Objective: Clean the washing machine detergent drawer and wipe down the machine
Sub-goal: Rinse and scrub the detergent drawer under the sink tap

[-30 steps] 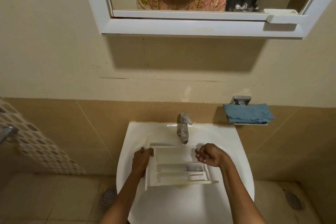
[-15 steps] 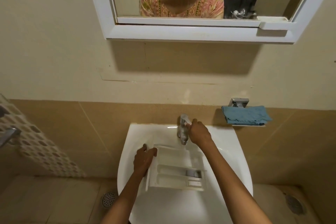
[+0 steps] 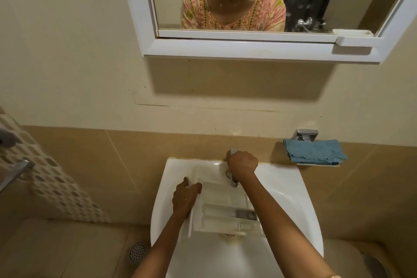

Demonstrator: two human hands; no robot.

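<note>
Far left of frame: strip of patterned tile on the wall, with a metal bar in front of it, blurred. Lower left: round floor drain in the tiled floor.

Lower centre: white sink fixed to the wall. The detergent drawer sits inside the basin, its far end just under the spout. It is white and open side up, its compartments visible, with a grey insert in a near-right compartment.

Left hand: on the drawer's left edge, fingers curled over the rim and gripping it.

Right hand: at the back of the sink, fingers closed round the top of the tap; only the tap's lower body and spout show below the fist. Hands are apart, one on each object. Cannot tell whether water is running.

Upper centre to upper right: white-framed mirror reflecting a person in a pink patterned top with a head-worn camera. Small white tray on the mirror's lower right ledge.

Right of the sink, on the wall: folded blue cloth on a small shelf, metal holder just above it. Lower right corner: second drain, partly visible.
</note>
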